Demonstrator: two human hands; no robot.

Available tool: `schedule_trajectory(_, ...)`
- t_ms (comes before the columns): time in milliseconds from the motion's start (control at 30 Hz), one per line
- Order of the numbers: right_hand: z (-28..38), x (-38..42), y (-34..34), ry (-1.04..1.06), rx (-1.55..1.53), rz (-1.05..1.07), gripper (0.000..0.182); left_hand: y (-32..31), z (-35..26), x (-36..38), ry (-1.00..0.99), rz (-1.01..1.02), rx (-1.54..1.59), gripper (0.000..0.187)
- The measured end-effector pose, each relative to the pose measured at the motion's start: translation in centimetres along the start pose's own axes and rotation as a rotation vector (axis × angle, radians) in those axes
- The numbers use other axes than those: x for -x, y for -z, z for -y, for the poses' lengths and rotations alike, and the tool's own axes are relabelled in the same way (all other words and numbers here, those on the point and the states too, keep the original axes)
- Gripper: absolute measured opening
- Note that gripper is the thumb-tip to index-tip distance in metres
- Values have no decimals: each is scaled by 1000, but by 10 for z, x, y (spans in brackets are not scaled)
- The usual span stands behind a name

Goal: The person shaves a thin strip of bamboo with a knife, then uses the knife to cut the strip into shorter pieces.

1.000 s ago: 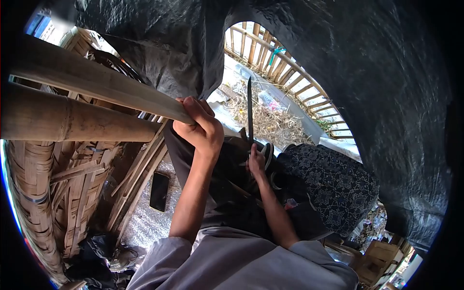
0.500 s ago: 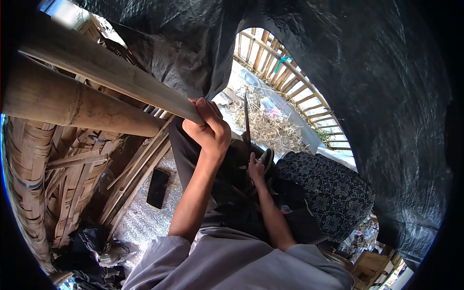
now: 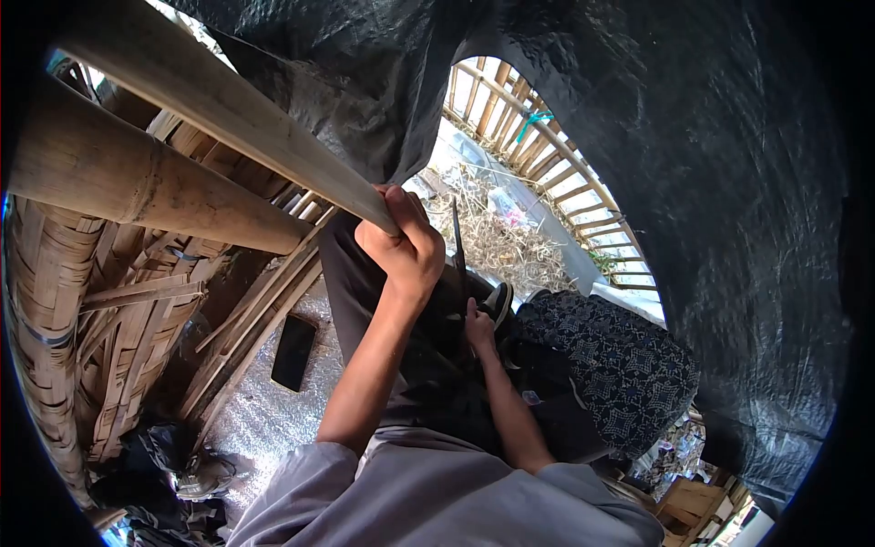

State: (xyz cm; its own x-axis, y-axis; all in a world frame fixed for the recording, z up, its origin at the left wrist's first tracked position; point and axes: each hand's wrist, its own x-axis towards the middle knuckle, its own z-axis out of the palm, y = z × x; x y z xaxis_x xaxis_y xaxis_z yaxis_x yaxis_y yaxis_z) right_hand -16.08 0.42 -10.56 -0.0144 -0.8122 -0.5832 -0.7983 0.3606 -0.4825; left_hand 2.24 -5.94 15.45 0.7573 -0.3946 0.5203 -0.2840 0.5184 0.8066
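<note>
My left hand [image 3: 407, 244] is closed around the near end of a long bamboo strip [image 3: 246, 118], which slants up to the upper left. Low over my lap, my right hand [image 3: 478, 330] grips the handle of a long dark-bladed knife [image 3: 458, 239], its blade pointing up and away from me. The handle itself is mostly hidden in my fingers. Beyond the blade lies a heap of pale shavings [image 3: 510, 246]. A dark patterned cloth [image 3: 611, 365] covers the area right of my right hand.
A thick bamboo pole [image 3: 155, 182] runs along the left, above woven bamboo panels [image 3: 55, 319]. A black phone [image 3: 293, 353] lies on a silvery mat [image 3: 251, 410]. Black plastic sheeting [image 3: 729, 228] hangs overhead and to the right. A bamboo slat fence [image 3: 538, 137] stands beyond.
My left hand has shifted slightly right and down with the bamboo strip, whose slant is steeper. The knife and my right hand sit slightly lower in view.
</note>
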Motion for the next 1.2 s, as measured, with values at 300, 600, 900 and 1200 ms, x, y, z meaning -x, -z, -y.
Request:
schedule_trajectory(300,28,7,12,1,-267,19,67,3,4,0,-14,-19,-63,26)
schedule_trajectory(600,-8,-9,2,35,18,-25,72,5,2,0,-12,-2,-70,28)
schedule_trajectory(900,-11,-15,-13,163,-302,-184,76,7,0,-3,8,-12,-7,27)
schedule_trajectory(1200,9,0,10,52,34,-1,71,3,1,3,-35,-10,-78,28)
